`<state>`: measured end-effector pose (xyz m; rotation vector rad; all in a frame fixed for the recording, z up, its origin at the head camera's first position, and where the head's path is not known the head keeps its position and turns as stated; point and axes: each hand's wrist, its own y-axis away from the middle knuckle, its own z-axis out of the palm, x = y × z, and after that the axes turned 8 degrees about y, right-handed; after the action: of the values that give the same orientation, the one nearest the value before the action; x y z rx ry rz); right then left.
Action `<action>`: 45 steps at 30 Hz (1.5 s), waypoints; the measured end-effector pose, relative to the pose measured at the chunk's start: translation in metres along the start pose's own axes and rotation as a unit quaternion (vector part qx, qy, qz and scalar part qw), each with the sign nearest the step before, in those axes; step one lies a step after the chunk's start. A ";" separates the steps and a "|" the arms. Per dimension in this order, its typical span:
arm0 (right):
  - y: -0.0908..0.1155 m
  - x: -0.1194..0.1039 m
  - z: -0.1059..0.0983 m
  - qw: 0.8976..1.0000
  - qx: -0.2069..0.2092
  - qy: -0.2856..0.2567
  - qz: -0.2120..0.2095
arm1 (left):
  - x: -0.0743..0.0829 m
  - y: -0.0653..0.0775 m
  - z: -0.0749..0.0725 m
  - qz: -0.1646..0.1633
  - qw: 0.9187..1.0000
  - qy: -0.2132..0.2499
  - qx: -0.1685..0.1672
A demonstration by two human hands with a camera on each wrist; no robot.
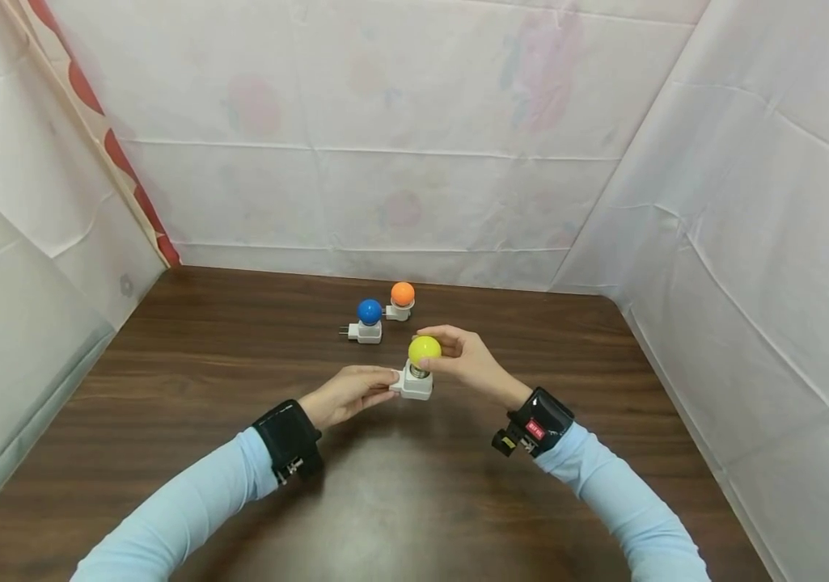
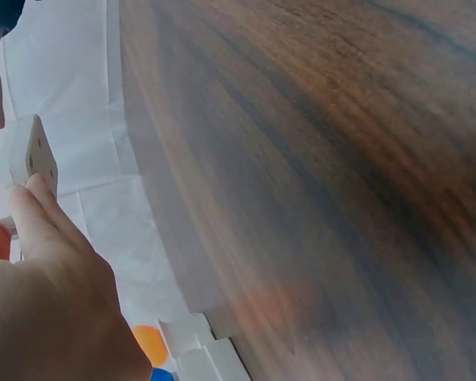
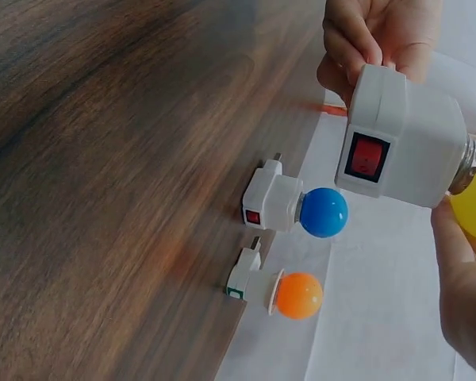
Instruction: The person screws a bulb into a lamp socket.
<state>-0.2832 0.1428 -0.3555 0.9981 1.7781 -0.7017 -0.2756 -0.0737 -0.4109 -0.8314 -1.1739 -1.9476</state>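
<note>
My left hand (image 1: pixel 353 392) pinches the plug end of a white plug-in lamp socket (image 1: pixel 416 383), which has a red switch on its face in the right wrist view. A yellow bulb (image 1: pixel 425 350) stands in the top of this socket, with a band of its metal base (image 3: pixel 466 165) showing between glass and socket. Thumb and fingers of my right hand (image 1: pixel 468 361) grip the yellow bulb from the right side. In the left wrist view, the left fingers press against the white socket body (image 2: pixel 24 159), and the bulb is out of that view.
Behind the hands, a blue bulb (image 1: pixel 369 311) sits in a white plug-in socket (image 1: pixel 365 332) on the brown wooden table (image 1: pixel 239 323). Farther back stands an orange bulb (image 1: pixel 403 293) in a similar white socket (image 1: pixel 399 312). White sheeting (image 1: pixel 399 194) walls the table at the back and sides.
</note>
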 end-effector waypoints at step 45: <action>0.002 0.016 0.007 0.997 -0.020 0.067 -0.043 | -0.016 -0.001 -0.008 0.002 1.000 0.010 0.028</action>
<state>-0.2816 0.1435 -0.3729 0.9661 1.9532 -0.6620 -0.2689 -0.0769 -0.4270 -0.7841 -1.2083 -1.9060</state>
